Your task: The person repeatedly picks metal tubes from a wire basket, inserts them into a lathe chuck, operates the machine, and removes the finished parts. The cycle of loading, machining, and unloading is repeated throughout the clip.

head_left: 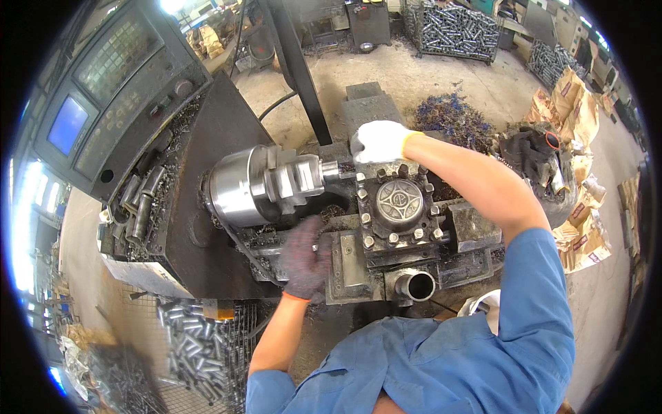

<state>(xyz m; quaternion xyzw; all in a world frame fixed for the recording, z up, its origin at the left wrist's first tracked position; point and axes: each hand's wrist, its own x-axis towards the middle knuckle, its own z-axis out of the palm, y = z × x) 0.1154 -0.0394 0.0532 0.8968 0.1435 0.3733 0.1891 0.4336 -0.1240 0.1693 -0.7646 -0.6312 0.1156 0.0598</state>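
Head view: white-gloved, yellow-cuffed right hand [379, 141] near a short, bright steel cylinder [331, 170]

Its fingers are bunched together at the far edge of a square, bolt-ringed dark-metal turret [400, 238]; whether they pinch anything, I cannot tell. Just left of them, the cylinder juts from stepped jaws on a polished, round steel chuck [234, 188]. Nearer the body than those fingers, the dark-gloved, orange-cuffed left hand [303, 259] is blurred, its finger spread unreadable. Working well here probably means keeping the 2 hands off the hard, stepped edges. Rough, curly blue-brown shavings [452, 119] lie right of the white-covered fingers.
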